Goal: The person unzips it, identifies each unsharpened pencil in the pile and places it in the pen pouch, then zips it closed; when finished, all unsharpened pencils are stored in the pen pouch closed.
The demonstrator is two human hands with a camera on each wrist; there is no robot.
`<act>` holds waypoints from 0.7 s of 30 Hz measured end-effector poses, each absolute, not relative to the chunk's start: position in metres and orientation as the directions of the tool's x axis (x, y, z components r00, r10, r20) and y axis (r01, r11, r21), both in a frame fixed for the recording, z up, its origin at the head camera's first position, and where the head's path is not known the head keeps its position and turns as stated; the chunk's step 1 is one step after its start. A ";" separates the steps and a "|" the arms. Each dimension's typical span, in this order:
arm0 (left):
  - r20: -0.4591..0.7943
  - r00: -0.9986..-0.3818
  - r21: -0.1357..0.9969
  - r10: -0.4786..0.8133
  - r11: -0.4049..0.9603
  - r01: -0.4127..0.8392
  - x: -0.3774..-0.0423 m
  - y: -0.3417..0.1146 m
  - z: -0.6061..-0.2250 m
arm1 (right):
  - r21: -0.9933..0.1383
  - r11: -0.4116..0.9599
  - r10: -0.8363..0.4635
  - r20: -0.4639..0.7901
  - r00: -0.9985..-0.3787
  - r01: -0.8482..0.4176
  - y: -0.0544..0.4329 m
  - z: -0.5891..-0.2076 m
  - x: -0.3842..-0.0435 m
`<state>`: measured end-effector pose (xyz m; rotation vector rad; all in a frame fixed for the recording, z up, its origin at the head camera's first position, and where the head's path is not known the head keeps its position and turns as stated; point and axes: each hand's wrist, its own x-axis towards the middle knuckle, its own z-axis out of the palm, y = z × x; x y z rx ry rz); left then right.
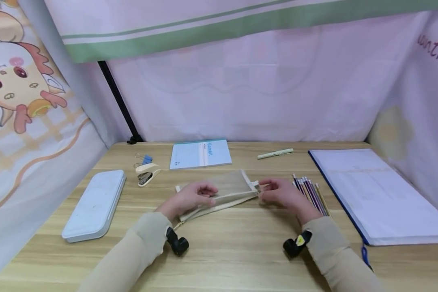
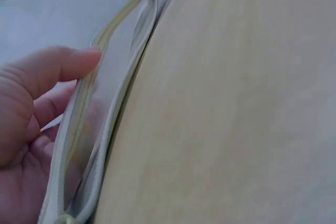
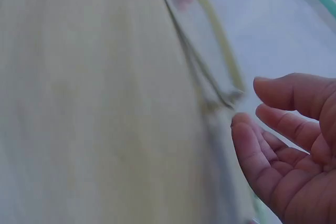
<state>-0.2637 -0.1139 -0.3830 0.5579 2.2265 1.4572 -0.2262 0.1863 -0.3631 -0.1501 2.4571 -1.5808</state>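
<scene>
A pale mesh zipper pouch (image 1: 231,183) lies on the table between the two hands, its long zippered mouth facing the person. In the left wrist view its two zipper edges (image 2: 107,124) stand apart. My left hand (image 1: 191,196) pinches the upper edge near the left end, thumb (image 2: 81,62) on one side and fingers behind it. At the pouch's right end is my right hand (image 1: 282,194). In the right wrist view, its thumb and fingers (image 3: 247,135) are spread beside the pouch corner with a gap between them.
Several pencils (image 1: 308,188) lie right of the right hand, beside a large white folder (image 1: 383,190) with a blue edge. At the left are a white case (image 1: 95,205), a stapler (image 1: 146,173) and blue binder clips (image 1: 146,159). Behind lie a notebook (image 1: 200,154) and a pale green pen (image 1: 275,153).
</scene>
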 end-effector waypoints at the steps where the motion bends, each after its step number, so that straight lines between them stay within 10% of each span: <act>1: -0.124 -0.839 0.923 0.530 0.371 0.098 -0.262 -0.113 -0.383 | -0.895 0.445 -0.207 -0.105 -0.973 0.002 0.193 -0.360 -0.225; 21: -0.095 -0.951 0.937 0.294 0.349 0.014 -0.237 -0.097 -0.387 | -0.752 0.633 -0.051 -0.275 -0.960 0.182 0.330 -0.357 -0.186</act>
